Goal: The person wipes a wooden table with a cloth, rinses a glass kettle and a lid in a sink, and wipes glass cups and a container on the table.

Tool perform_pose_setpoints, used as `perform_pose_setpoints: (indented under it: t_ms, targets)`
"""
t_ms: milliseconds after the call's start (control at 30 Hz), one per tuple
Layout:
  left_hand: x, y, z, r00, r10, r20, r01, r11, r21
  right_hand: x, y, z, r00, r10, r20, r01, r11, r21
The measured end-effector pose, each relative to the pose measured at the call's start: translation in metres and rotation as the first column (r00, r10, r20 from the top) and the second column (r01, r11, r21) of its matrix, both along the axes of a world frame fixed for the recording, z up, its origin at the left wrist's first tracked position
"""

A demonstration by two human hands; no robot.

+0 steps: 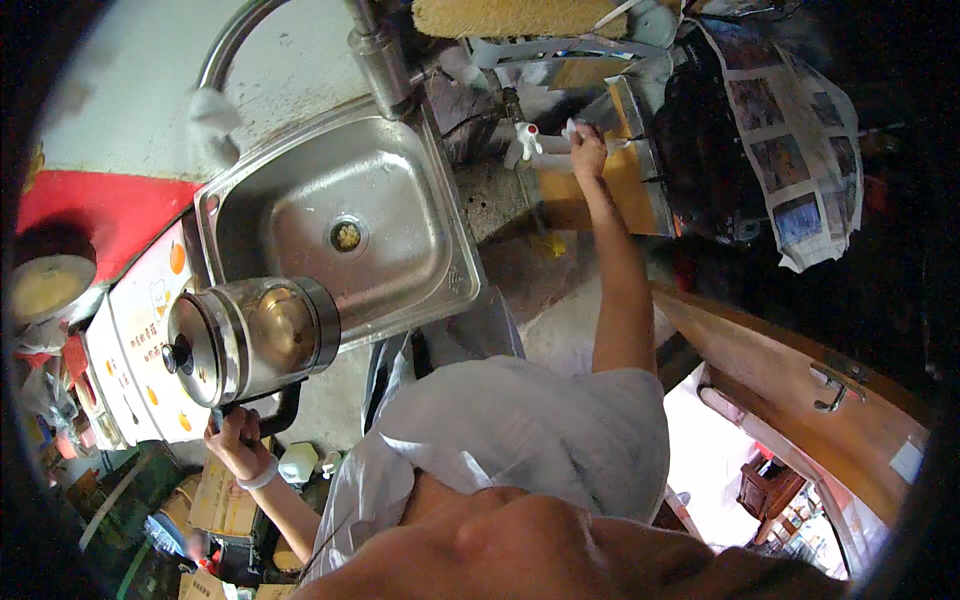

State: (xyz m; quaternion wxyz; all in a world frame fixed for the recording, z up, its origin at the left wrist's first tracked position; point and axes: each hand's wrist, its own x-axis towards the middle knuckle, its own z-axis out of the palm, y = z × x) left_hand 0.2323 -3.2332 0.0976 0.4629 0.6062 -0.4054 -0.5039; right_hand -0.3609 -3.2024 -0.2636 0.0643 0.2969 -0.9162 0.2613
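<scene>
My left hand [238,444] grips the black handle of a glass kettle [247,341] with a metal lid and a black lid knob. The kettle is beside the near left corner of a stainless steel sink [397,187], overlapping its rim in view. Some pale scraps [347,236] lie in the sink's drain. My right hand [589,154] reaches out right of the sink, fingers closed on a small white object [571,127] too small to name. Just left of that hand is a white plastic tap handle [528,140] with a red dot.
A metal gooseneck faucet [381,71] rises behind the sink. A counter mat printed with oranges [146,337] and a lidded pot [52,281] are at the left. Cardboard boxes [225,495] stand low at left. A wooden door [795,367] is at the right.
</scene>
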Motion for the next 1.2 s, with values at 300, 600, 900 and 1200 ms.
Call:
perform_pose_setpoints:
  t_ms: [300, 600, 900, 1200]
  targets:
    - [-0.019, -0.009, -0.005, 0.997, 0.015, 0.081, -0.018, 0.999, 0.037, -0.006, -0.027, -0.122, 0.966, 0.021, 0.259, 0.051, 0.963, -0.266]
    - [-0.018, -0.035, -0.02, 0.997, -0.017, 0.07, 0.012, 0.997, 0.07, 0.11, -0.14, 0.123, 0.75, 0.63, 0.2, -0.546, 0.761, -0.349]
    - [0.021, -0.027, -0.009, 0.997, 0.074, 0.037, -0.075, 0.997, 0.025, 0.145, -0.183, 0.13, 0.388, 0.667, 0.636, 0.091, 0.658, -0.747]
    - [0.044, -0.026, -0.002, 0.996, 0.088, -0.012, -0.088, 0.994, -0.07, 0.322, -0.259, 0.086, -0.689, 0.564, 0.456, 0.37, 0.814, -0.448]
